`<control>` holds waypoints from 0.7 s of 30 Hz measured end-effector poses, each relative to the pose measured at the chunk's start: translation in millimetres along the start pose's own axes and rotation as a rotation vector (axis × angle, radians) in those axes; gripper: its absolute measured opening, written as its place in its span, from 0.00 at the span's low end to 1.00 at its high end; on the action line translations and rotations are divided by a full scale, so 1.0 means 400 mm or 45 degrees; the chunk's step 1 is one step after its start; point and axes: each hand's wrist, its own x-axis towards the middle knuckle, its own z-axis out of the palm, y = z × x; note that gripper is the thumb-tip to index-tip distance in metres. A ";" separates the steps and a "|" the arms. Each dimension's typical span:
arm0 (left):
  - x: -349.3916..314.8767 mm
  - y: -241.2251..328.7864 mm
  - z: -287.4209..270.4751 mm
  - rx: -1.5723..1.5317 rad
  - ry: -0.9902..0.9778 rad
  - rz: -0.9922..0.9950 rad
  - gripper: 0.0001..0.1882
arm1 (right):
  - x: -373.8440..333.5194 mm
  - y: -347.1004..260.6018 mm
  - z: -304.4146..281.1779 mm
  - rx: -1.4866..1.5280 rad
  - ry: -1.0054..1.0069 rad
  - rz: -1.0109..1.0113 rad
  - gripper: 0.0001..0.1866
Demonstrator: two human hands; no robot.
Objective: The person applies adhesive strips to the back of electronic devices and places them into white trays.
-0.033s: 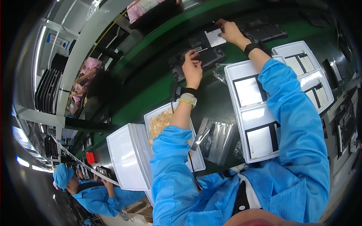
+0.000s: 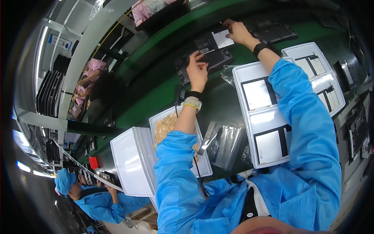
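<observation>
The green bench (image 2: 218, 101) stretches out before you, its near edge close to your body. At that edge, a white tray (image 2: 249, 74) holding flat panels sits under your right forearm, and a white tray (image 2: 204, 168) of tan pieces (image 2: 165, 126) sits under your left. Clear plastic sleeves (image 2: 222, 144) lie between them. Well in from the near edge lies the black case (image 2: 216, 58), and a white panel (image 2: 222, 39) with a dark part beside it lies just past it, toward the bench's far edge. Your right hand (image 2: 238, 33) is at the panel's right side: the thumb is at its edge and the fingers bend by its far corner, but you cannot tell if they clamp it. Your left hand (image 2: 197, 71) has its fingers apart over the case's left part, fingertips near the panel's near side; contact is unclear.
</observation>
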 end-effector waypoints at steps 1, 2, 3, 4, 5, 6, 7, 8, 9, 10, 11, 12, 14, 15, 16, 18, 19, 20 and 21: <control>-0.001 0.001 -0.019 -0.008 0.013 0.057 0.33 | 0.005 0.005 -0.006 0.056 -0.091 -0.033 0.33; -0.004 0.001 -0.036 -0.018 0.001 0.040 0.33 | 0.013 0.012 -0.017 0.054 -0.189 -0.022 0.31; -0.008 0.001 -0.052 -0.029 -0.015 0.045 0.34 | 0.018 0.016 -0.020 0.073 -0.208 -0.035 0.31; -0.009 0.002 -0.067 0.006 -0.051 0.025 0.33 | 0.025 0.019 -0.023 0.102 -0.237 -0.030 0.31; -0.008 0.003 -0.079 0.012 -0.055 -0.026 0.33 | 0.028 0.017 -0.021 0.113 -0.259 -0.003 0.31; -0.008 0.003 -0.088 -0.025 -0.080 -0.034 0.33 | 0.029 0.012 -0.013 0.119 -0.264 -0.028 0.31; -0.006 0.002 -0.097 -0.058 -0.089 -0.013 0.33 | 0.028 0.003 -0.003 0.151 -0.271 -0.070 0.31; -0.003 0.001 -0.104 -0.034 -0.110 -0.014 0.33 | 0.023 -0.011 0.014 0.127 -0.382 -0.107 0.32; -0.001 -0.002 -0.110 -0.045 -0.118 -0.011 0.33 | 0.017 -0.026 0.030 0.076 -0.488 -0.113 0.32; 0.001 -0.007 -0.116 -0.078 -0.150 -0.085 0.35 | 0.008 -0.045 0.050 0.075 -0.512 -0.176 0.32; 0.004 -0.014 -0.121 -0.110 -0.193 -0.154 0.37 | -0.001 -0.064 0.067 0.084 -0.535 -0.230 0.30; 0.008 -0.023 -0.131 -0.107 -0.185 -0.161 0.37 | -0.004 -0.080 0.077 0.047 -0.578 -0.202 0.30; 0.016 -0.045 -0.155 0.862 -0.142 0.303 0.50 | -0.010 -0.104 0.092 0.029 -0.619 -0.186 0.30; 0.018 -0.057 -0.163 0.854 -0.173 0.279 0.50 | -0.012 -0.111 0.095 0.044 -0.607 -0.202 0.30; 0.019 -0.070 -0.170 0.922 -0.206 0.221 0.56 | -0.013 -0.117 0.098 -0.003 -0.594 -0.168 0.30; 0.030 -0.093 -0.184 1.012 -0.303 0.118 0.66 | -0.014 -0.125 0.106 0.048 -0.621 -0.267 0.30; 0.037 -0.103 -0.189 1.012 -0.304 0.120 0.66 | -0.015 -0.126 0.110 0.066 -0.643 -0.330 0.29; 0.043 -0.112 -0.193 0.936 -0.330 0.112 0.66 | -0.017 -0.126 0.114 0.047 -0.646 -0.308 0.29; 0.047 -0.119 -0.196 0.865 -0.353 0.090 0.66 | -0.018 -0.126 0.119 0.089 -0.664 -0.276 0.29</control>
